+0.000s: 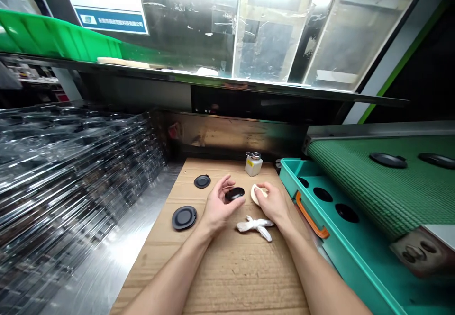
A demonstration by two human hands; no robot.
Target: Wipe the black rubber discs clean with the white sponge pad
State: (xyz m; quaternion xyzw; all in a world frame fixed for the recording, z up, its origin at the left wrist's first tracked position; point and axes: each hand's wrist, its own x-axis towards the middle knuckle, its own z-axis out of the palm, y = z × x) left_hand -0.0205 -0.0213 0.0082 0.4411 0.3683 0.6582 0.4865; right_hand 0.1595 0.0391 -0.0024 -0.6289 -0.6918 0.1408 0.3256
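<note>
My left hand holds a glossy black round lid between thumb and fingers, tilted above the cardboard. A round cream-coloured pad is pinched in my right hand, a short gap away from the lid. Below the hands lies a crumpled white cloth. Two more black round parts rest on the cardboard to the left: a smaller disc at the back and a larger disc nearer me. Behind my hands stands a small white bottle with a metal top and a yellow label.
Clear plastic trays are stacked high on the left. To the right, a teal bin with an orange handle contains black discs. A green conveyor belt carries black parts above it. A metal shelf with a green bin crosses the back.
</note>
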